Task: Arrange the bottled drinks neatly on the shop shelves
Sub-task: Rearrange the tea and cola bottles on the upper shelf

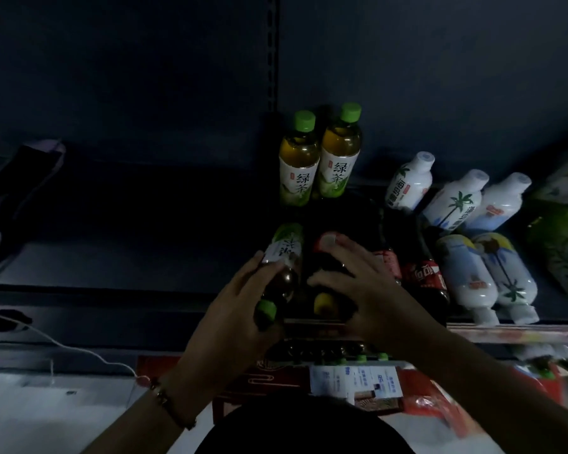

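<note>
Fingers [269,262] of the left hand [230,309] curl round a green-capped tea bottle [281,267], right-hand fingers [338,247] wrap a yellow-capped, red-labelled bottle [327,290], both on the dark shelf [128,263].

Both held bottles tip their caps toward 6 o'clock, side by side at the shelf's front lip. At 12 o'clock from them two upright green tea bottles [318,158] touch each other by the back panel. Out at 3 o'clock sit cola bottles [420,276], then white coconut drink bottles [466,231]. A white cable [66,345] trails off at 8 o'clock. The right hand [371,290] hides most of its bottle tbh.
</note>
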The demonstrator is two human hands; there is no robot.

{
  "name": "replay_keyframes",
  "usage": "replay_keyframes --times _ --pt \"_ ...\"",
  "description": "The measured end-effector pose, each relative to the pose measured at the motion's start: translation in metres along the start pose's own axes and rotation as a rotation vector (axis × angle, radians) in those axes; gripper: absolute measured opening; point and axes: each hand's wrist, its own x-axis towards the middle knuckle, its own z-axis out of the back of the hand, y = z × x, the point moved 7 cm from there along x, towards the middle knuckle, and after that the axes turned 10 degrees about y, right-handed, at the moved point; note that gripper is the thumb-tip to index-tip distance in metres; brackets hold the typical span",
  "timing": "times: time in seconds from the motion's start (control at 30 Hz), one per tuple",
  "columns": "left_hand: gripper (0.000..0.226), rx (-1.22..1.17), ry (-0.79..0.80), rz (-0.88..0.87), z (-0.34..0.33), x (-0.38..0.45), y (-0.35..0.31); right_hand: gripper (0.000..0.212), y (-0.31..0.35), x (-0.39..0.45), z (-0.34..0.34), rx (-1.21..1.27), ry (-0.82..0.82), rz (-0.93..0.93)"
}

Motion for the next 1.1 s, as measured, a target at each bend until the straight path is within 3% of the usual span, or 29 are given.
replay_keyframes --times 0.1,0.17,0.3,0.47,0.6,0.73,0.97,1.1 --pt "0.068 -0.117 -0.116 -0.041 0.024 -0.003 -0.007 0.049 0.002 -0.001 0.047 0.392 -0.199 -0.135" --pt "0.053 -0.162 -0.204 -0.094 0.043 -0.001 -0.015 0.034 -0.003 0.0 0.077 0.529 -0.352 -0.22" --pt "0.043 -0.112 -0.291 -0.145 0.07 0.016 -0.031 0.008 -0.022 0.008 0.109 0.759 -0.454 -0.331" --pt "0.049 0.158 -0.265 -0.233 0.074 0.044 -0.061 0.013 -0.035 0.027 0.115 0.731 -0.408 -0.343" --pt "0.054 0.244 -0.186 -0.246 0.063 0.072 -0.079 0.031 -0.041 0.048 0.112 0.74 -0.407 -0.285" --pt "0.081 0.267 -0.021 -0.221 0.039 0.088 -0.088 0.033 -0.051 0.057 0.107 0.778 -0.444 -0.284" --pt "0.086 0.287 -0.148 -0.263 0.037 0.084 -0.091 0.034 -0.053 0.053 0.104 0.785 -0.431 -0.264" --pt "0.079 0.29 -0.216 -0.26 0.035 0.078 -0.095 0.044 -0.051 0.039 0.105 0.726 -0.369 -0.199"
